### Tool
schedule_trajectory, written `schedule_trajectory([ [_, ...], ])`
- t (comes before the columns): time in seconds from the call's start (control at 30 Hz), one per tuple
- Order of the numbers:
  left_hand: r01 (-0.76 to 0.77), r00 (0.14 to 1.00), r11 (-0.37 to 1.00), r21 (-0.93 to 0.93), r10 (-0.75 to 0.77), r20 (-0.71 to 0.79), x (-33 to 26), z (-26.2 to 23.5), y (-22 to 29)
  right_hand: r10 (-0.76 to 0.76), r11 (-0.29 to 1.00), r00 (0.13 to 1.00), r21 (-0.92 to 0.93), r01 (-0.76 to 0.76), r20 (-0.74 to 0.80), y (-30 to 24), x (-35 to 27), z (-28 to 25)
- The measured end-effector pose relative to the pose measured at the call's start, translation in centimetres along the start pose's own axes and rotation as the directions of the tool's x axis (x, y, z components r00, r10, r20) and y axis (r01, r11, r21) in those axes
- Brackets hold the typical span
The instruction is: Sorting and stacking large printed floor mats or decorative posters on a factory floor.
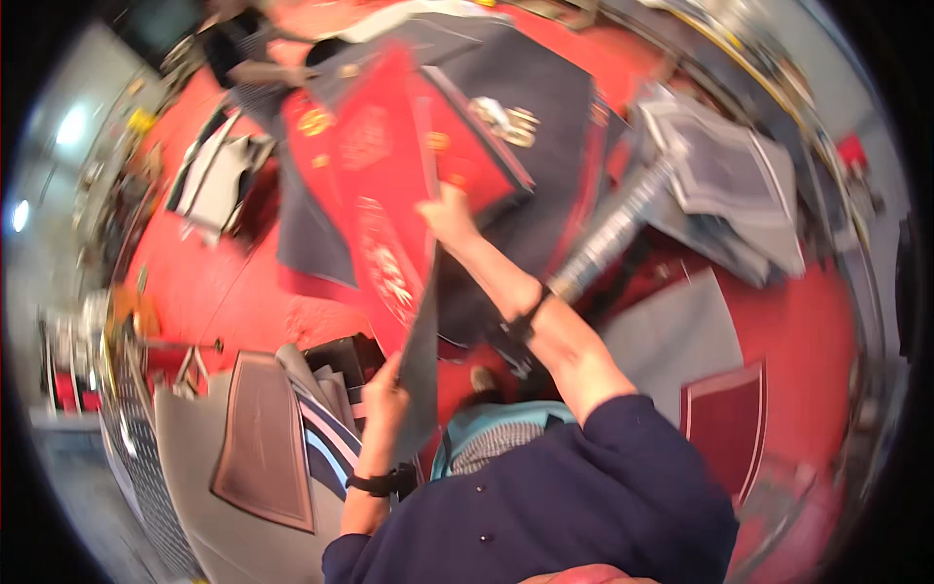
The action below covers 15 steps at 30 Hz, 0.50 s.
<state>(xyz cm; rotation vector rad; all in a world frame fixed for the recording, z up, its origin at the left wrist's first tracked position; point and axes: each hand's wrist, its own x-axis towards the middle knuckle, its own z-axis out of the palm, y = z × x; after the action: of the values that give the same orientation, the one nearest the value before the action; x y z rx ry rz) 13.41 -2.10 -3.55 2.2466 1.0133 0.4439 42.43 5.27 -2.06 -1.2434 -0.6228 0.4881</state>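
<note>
I hold up a large red mat (375,195) with gold patterns and a dark grey backing, seen nearly edge-on. My right hand (449,216) grips its upper edge, arm stretched forward. My left hand (386,401) grips the mat's lower edge near my chest. Behind it lie a dark mat (530,107) with a gold emblem and more red mats, overlapping on the red floor (209,273).
A grey mat with a brown panel (258,438) lies at the lower left. Grey bordered mats (720,175) are stacked at the right, with a rolled grey mat (613,234) beside them. A grey mat and a dark red panel (725,419) lie at the lower right.
</note>
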Motion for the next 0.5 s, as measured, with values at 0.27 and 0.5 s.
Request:
schedule_trajectory([
  [0.27,-0.528,0.849,0.821,0.217,0.510,0.139,-1.7,0.9,22.3,-0.260,0.965,0.836,-0.110,0.237,-0.482,-25.3,-10.7,-25.2],
  [0.5,-0.862,0.481,0.504,0.060,0.774,0.411,-7.3,13.5,35.9,-0.209,0.873,0.267,-0.057,0.484,-0.941,-31.0,-35.4,-45.5],
])
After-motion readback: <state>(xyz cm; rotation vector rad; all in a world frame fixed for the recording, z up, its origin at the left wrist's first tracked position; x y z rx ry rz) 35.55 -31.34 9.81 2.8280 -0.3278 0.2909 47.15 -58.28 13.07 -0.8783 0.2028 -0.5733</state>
